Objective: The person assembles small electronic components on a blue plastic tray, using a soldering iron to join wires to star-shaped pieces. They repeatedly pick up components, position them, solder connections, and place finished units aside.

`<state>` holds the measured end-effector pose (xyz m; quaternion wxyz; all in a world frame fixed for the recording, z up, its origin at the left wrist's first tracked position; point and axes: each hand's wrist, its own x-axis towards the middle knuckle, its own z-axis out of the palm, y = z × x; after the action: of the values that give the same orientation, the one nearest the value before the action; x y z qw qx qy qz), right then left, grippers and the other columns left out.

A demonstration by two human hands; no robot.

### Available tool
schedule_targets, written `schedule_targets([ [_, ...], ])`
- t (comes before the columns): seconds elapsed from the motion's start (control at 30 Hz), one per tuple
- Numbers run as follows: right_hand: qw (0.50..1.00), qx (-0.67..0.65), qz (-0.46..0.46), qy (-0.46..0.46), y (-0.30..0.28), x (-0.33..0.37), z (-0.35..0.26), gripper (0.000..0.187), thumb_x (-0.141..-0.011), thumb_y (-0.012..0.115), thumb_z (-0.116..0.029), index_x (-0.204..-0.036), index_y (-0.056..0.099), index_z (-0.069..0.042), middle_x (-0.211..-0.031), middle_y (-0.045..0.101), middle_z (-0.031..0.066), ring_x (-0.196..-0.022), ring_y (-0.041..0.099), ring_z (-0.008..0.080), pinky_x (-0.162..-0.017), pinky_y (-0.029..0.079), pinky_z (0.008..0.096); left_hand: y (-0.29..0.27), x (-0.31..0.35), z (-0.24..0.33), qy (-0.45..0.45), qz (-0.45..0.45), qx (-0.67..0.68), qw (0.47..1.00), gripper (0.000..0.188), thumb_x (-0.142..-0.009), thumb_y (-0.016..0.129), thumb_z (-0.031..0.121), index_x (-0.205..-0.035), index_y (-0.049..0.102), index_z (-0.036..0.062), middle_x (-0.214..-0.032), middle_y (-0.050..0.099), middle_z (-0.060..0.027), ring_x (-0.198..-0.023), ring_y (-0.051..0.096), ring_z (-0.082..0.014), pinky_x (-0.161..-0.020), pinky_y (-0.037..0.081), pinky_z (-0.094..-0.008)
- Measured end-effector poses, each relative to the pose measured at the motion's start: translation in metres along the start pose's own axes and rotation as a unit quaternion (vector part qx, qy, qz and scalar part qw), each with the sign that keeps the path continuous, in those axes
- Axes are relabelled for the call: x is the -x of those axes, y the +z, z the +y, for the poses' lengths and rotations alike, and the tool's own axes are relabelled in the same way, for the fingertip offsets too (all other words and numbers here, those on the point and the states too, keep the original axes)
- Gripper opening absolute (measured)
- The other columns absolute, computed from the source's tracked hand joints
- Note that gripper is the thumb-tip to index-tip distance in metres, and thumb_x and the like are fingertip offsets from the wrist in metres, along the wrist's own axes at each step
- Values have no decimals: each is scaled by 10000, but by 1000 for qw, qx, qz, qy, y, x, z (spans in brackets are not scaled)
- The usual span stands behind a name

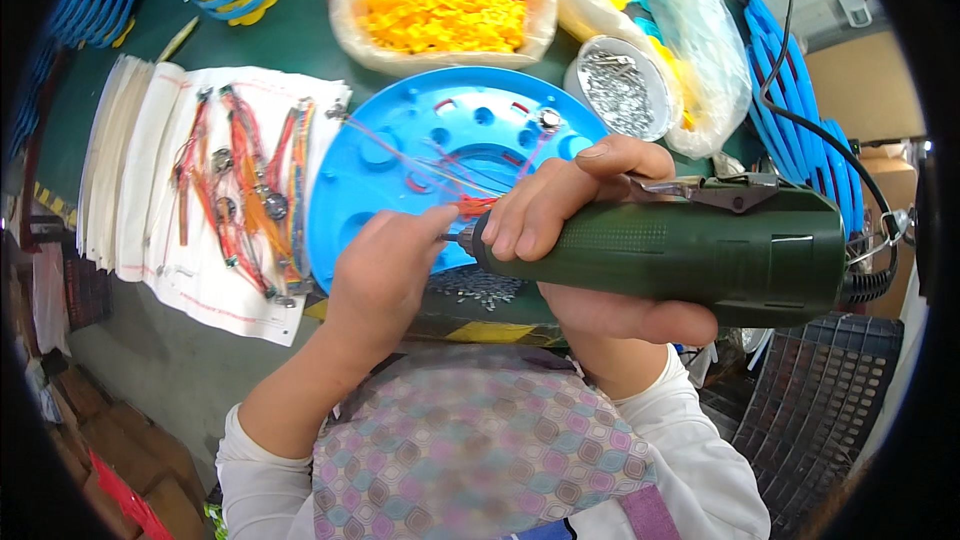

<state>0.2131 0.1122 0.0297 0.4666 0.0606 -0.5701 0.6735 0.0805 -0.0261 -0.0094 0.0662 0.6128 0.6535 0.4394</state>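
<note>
My right hand point(585, 230) is wrapped round a dark green electric screwdriver point(660, 250), held sideways with its bit pointing left. At the bit's tip, the fingers of my left hand point(385, 265) are pinched together; what they hold, if anything, is too small to make out. Beneath both hands lies a round blue plastic part point(375, 180) with raised posts and holes. Thin coloured wires point(425, 165) run across it, with a small round metal piece point(549, 119) on its far right. A bunch of orange-red wire point(474, 205) shows beside my right fingertips.
Wire harnesses point(240, 175) lie on a white sheet point(215, 295) at left. Behind the blue part stand a bag of yellow pieces point(440, 0) and a white tub of small metal parts point(615, 90). Loose screws point(475, 285) lie near the table edge. A black cable point(830, 140) hangs at right.
</note>
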Motion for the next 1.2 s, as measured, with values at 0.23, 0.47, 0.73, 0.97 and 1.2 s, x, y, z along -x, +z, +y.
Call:
schedule_targets([
  [0.23, 996, 4, 35, 81, 32, 4, 29, 1226, -653, 572, -976, -1388, 432, -5, -834, 665, 133, -728, 671, 262, -720, 588, 427, -34, 23, -17, 15, 70, -126, 989, 598, -742, 861, 158, -1278, 622, 44, -1040, 665, -105, -1000, 610, -319, -844, 479, -437],
  [0.47, 990, 83, -3, 111, 38, 11, 51, 1241, -641, 525, -1001, -1361, 426, 5, -843, 669, 126, -721, 674, 249, -707, 601, 400, -35, 42, -28, -86, 8, -122, 989, 838, -662, 927, 268, -1391, 564, 69, -1096, 656, -119, -1114, 572, -336, -957, 443, -475],
  [0.73, 986, 85, 17, 145, 45, 17, 57, 1190, -648, 556, -976, -1310, 439, 5, -861, 680, 131, -751, 692, 254, -726, 606, 404, -32, 44, -32, -99, 15, -102, 990, 850, -657, 931, 216, -1400, 552, 53, -1132, 631, -161, -1094, 578, -360, -927, 477, -461],
  [0.97, 964, 161, -140, 156, 29, 2, 63, 1027, -627, 662, -897, -1138, 483, -24, -852, 687, 103, -744, 693, 197, -700, 596, 333, -34, 42, -29, -84, 14, -99, 991, 880, -659, 926, 196, -1418, 515, 24, -1152, 621, -170, -1104, 576, -360, -948, 471, -464],
  [1.2, 976, -38, -60, 204, 53, 6, 76, 886, -774, 732, -740, -1248, 501, -27, -973, 648, 67, -928, 646, 185, -876, 514, 372, -28, 45, -33, -94, 40, -85, 991, 947, -649, 932, 192, -1456, 463, 31, -1153, 623, -150, -1118, 572, -353, -960, 469, -463],
])
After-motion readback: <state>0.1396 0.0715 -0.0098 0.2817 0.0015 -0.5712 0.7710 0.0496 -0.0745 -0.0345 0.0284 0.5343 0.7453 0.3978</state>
